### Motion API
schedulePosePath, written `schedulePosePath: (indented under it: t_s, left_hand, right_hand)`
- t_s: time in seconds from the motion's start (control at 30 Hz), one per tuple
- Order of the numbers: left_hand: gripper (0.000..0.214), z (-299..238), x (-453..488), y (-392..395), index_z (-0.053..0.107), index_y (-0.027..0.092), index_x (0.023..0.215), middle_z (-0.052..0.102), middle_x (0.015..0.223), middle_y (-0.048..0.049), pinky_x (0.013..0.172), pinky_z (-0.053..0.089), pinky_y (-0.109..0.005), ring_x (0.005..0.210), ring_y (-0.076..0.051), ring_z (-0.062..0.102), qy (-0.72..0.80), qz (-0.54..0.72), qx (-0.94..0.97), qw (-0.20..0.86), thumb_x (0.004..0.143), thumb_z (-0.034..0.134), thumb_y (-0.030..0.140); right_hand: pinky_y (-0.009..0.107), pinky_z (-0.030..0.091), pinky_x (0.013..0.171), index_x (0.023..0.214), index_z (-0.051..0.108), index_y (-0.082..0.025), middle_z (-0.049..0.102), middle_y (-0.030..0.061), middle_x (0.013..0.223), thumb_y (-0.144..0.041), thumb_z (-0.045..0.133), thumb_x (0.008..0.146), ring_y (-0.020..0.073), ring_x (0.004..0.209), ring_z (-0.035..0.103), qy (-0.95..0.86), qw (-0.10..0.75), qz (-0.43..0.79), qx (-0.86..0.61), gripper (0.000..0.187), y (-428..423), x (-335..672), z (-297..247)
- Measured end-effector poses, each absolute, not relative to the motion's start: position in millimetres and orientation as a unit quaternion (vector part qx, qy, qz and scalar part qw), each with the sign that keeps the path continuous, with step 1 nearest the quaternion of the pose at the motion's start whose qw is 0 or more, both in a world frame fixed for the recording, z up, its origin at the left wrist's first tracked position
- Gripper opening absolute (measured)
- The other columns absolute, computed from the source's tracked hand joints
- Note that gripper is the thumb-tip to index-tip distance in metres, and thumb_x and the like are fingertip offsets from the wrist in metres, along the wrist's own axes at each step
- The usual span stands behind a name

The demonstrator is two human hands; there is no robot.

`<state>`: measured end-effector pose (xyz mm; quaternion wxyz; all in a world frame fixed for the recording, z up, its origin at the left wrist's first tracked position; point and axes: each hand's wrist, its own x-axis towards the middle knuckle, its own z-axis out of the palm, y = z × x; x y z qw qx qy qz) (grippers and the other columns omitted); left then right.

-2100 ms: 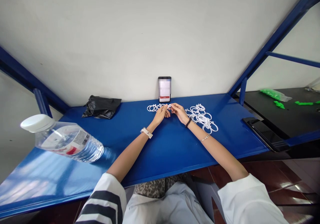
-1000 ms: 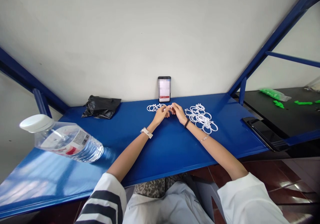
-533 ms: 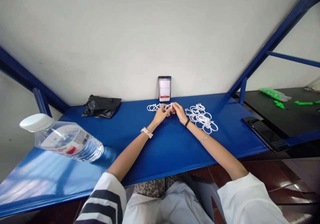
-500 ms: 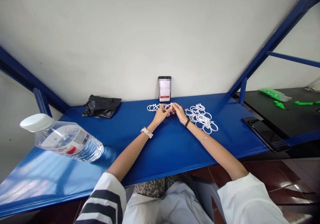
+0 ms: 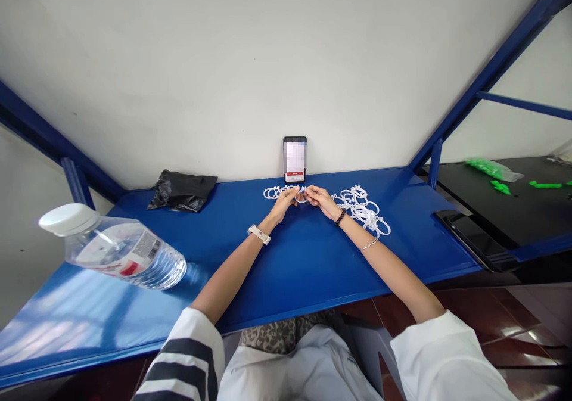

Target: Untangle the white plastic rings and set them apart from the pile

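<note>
My left hand and my right hand meet at the back middle of the blue table, fingers pinched together on one white plastic ring between them. A chain of joined white rings trails left from my left hand. To the right of my right wrist a loose heap of white rings lies on the table. I wear a watch on the left wrist and bracelets on the right.
A phone leans on the wall just behind my hands. A black plastic bag lies at the back left, a water bottle near the left front. A dark tablet lies over the table's right edge, a black bench with green parts beyond.
Both hands have shifted slightly away from me and stay pinched on the ring; the right wrist has turned a little. The heaps of rings have not moved.
</note>
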<state>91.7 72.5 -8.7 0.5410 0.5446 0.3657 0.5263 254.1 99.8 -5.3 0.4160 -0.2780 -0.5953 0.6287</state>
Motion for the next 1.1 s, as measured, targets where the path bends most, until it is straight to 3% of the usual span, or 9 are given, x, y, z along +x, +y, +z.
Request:
schedulePosePath:
  t_s: [0.13, 0.33, 0.57, 0.7, 0.83, 1.1]
  left_hand:
    - [0.043, -6, 85, 70, 0.058, 0.015, 0.064, 0.061, 0.070, -0.0035, 0.064, 0.039, -0.025, 0.067, -0.012, 0.051, 0.332, 0.486, 0.607, 0.533, 0.080, 0.060, 0.054]
    - [0.051, -6, 86, 68, 0.047, 0.016, 0.054, 0.061, 0.064, -0.0039, 0.068, 0.040, -0.028, 0.066, -0.013, 0.053, 0.306, 0.469, 0.622, 0.548, 0.081, 0.056, 0.058]
    - [0.054, -9, 87, 68, 0.047, 0.017, 0.049, 0.061, 0.055, -0.0035, 0.074, 0.042, -0.030, 0.060, -0.013, 0.052, 0.306, 0.434, 0.668, 0.521, 0.087, 0.050, 0.055]
    - [0.050, -11, 85, 70, 0.053, 0.015, 0.053, 0.061, 0.057, -0.0031, 0.072, 0.043, -0.029, 0.061, -0.013, 0.053, 0.299, 0.426, 0.677, 0.520, 0.084, 0.055, 0.054]
    - [0.046, -12, 84, 71, 0.059, 0.014, 0.061, 0.060, 0.059, -0.0026, 0.070, 0.042, -0.028, 0.062, -0.013, 0.054, 0.310, 0.437, 0.667, 0.517, 0.083, 0.057, 0.054]
    - [0.051, -17, 95, 75, 0.057, 0.015, 0.072, 0.061, 0.065, -0.0023, 0.061, 0.043, -0.025, 0.061, -0.012, 0.056, 0.358, 0.492, 0.601, 0.519, 0.079, 0.054, 0.064]
  right_hand:
    - [0.025, 0.026, 0.051, 0.070, 0.058, -0.017, 0.044, -0.0043, 0.060, -0.049, 0.074, 0.073, 0.0081, 0.053, 0.035, -0.583, 0.364, 0.686, -0.240, 0.036, 106, 263, -4]
    - [0.025, 0.032, 0.057, 0.068, 0.055, -0.017, 0.042, -0.0050, 0.058, -0.049, 0.075, 0.074, 0.0095, 0.057, 0.042, -0.580, 0.321, 0.720, -0.205, 0.038, 108, 265, -8]
    - [0.024, 0.025, 0.051, 0.066, 0.051, -0.017, 0.038, -0.0081, 0.055, -0.047, 0.076, 0.073, 0.0061, 0.049, 0.028, -0.597, 0.296, 0.717, -0.202, 0.040, 104, 266, -5]
    - [0.023, 0.025, 0.050, 0.069, 0.054, -0.015, 0.047, -0.0052, 0.059, -0.047, 0.077, 0.071, 0.0060, 0.051, 0.032, -0.612, 0.267, 0.717, -0.200, 0.040, 105, 268, -3]
    - [0.023, 0.028, 0.050, 0.080, 0.059, -0.015, 0.057, -0.0012, 0.065, -0.048, 0.075, 0.073, 0.0066, 0.053, 0.038, -0.613, 0.287, 0.702, -0.222, 0.038, 106, 267, -5]
    - [0.021, 0.022, 0.042, 0.092, 0.059, -0.021, 0.054, -0.0049, 0.058, -0.051, 0.072, 0.074, 0.0064, 0.045, 0.039, -0.602, 0.381, 0.646, -0.274, 0.038, 99, 254, -11]
